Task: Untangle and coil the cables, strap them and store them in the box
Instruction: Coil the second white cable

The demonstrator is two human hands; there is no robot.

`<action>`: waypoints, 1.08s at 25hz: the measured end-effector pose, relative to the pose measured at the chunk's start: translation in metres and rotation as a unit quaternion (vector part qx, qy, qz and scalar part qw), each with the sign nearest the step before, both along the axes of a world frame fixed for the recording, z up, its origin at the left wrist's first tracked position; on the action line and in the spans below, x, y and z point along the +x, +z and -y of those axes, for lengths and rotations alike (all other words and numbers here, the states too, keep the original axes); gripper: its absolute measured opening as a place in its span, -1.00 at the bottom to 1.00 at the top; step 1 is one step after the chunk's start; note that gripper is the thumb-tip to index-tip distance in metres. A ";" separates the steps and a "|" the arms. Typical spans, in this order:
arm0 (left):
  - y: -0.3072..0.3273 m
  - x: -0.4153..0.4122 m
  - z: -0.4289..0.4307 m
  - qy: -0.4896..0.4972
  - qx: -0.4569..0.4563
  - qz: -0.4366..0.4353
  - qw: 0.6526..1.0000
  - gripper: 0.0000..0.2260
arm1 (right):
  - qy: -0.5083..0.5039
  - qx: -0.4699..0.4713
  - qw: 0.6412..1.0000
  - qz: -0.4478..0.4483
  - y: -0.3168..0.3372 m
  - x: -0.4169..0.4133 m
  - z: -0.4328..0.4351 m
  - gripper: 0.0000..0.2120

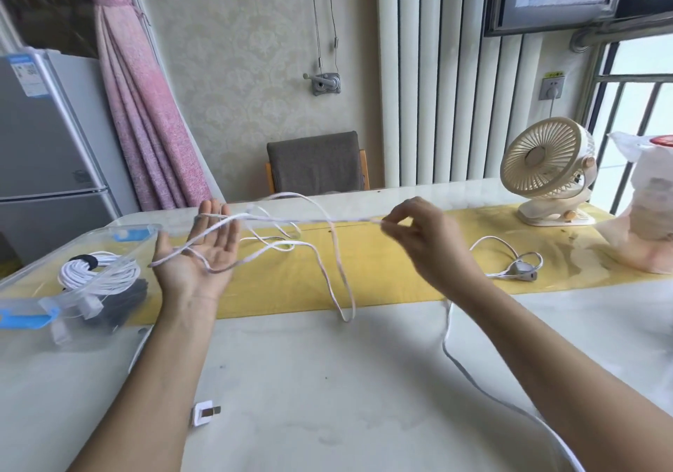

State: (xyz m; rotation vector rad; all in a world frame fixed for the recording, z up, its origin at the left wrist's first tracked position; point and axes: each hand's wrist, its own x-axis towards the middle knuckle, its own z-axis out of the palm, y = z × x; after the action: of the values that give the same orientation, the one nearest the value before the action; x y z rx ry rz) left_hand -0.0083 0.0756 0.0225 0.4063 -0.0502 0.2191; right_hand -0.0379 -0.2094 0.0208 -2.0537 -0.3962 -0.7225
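Loops barely hanging
Left hand [204, 253] lies flat open, white cable [309, 220] only draped across it; right hand [418, 238] pinches the taut strand. One hard tug could slide loops off or knot the slack; box [83, 235] sits at left.

left hand [198, 253] flat, palm up, white cable [291, 219] looped over it; right hand [422, 235] pinches cable taut above bench [327, 380].

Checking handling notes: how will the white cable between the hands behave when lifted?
Probably floppy: the white cable sags in loops between left hand and right hand. Likely light: a fingertip pinch holds it. Its crossing loops may snag.
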 end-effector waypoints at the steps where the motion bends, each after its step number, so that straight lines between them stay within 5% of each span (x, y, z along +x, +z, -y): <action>1: -0.001 0.002 -0.009 0.011 -0.013 -0.003 1.000 -0.40 | -0.034 0.054 0.998 -0.013 0.003 0.005 0.012 -0.92; 6: -0.008 0.006 -0.040 0.081 -0.010 -0.072 0.994 -0.51 | -0.276 0.177 0.944 -0.041 0.004 0.028 0.084 -0.85; 9: -0.010 0.008 -0.035 0.037 0.068 -0.082 0.994 -0.54 | -0.359 0.002 0.918 -0.167 -0.008 0.027 0.106 -0.83; 11: -0.007 0.007 -0.024 -0.018 0.098 -0.051 0.994 -0.51 | -0.379 -0.184 0.860 -0.287 -0.012 0.023 0.099 -0.75; 13: 0.000 0.004 -0.010 -0.066 0.124 -0.008 0.990 -0.57 | -0.381 -0.326 0.808 -0.309 -0.011 0.020 0.081 -0.64; 15: 0.006 0.000 0.003 -0.111 0.130 0.044 0.984 -0.53 | -0.307 -0.361 0.856 -0.205 -0.013 0.022 0.059 -0.55; 18: 0.008 -0.002 0.018 -0.170 0.103 0.096 0.975 -0.59 | -0.041 -0.210 0.968 -0.135 -0.019 0.010 0.009 -0.63; 20: 0.008 -0.003 0.023 -0.199 0.084 0.114 0.970 -0.59 | 0.086 -0.208 0.962 -0.155 -0.030 -0.002 -0.021 -0.70; 23: 0.009 -0.005 0.026 -0.247 0.065 0.126 0.958 -0.61 | 0.141 -0.211 0.940 -0.229 -0.045 -0.005 -0.038 -0.74; 25: 0.009 -0.007 0.026 -0.240 0.058 0.117 0.962 -0.62 | 0.165 -0.149 0.945 -0.239 -0.037 -0.004 -0.036 -0.90; 27: 0.010 -0.006 0.022 -0.184 0.065 0.094 0.976 -0.68 | 0.192 -0.025 0.955 -0.224 -0.022 -0.002 -0.027 -0.85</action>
State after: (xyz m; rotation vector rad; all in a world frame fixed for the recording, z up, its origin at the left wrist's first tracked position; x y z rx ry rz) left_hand -0.0147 0.0536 0.0330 0.4974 -0.3243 -0.1123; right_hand -0.0404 -0.1821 -0.0008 -2.0289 -0.5308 -0.0055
